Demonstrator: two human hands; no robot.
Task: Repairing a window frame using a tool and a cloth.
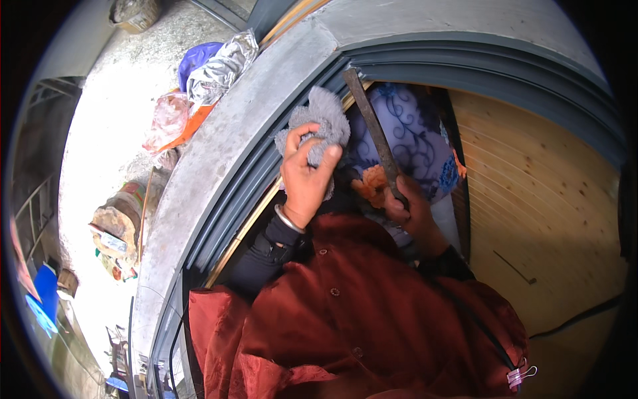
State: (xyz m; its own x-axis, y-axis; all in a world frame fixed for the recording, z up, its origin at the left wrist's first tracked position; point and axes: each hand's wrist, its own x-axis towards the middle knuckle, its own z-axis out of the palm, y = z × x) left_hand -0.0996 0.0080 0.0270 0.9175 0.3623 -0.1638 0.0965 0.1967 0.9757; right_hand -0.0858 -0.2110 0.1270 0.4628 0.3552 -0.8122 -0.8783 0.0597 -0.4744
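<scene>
My left hand (308, 176), with a bangle at the wrist, is closed on a fluffy grey cloth (325, 110) over the dark grey window track (229, 229). My right hand (415, 209) grips the lower end of a long, flat, dark metal bar (373, 126). The bar slants up and left, and its far end lies at the corner where the two runs of track meet. I cannot tell whether that end touches the frame. Beneath the bar spreads a pale blue fabric (425, 153) with dark scrolls and an orange flower.
A grey sill (246, 106) borders the track outside. Beyond it lie silvery and purple bags (222, 66), a stump-like block (113, 226) and a bucket (135, 14). At right is a wooden plank surface (531, 173) bearing a thin bent rod (515, 267) and a black cord (578, 318).
</scene>
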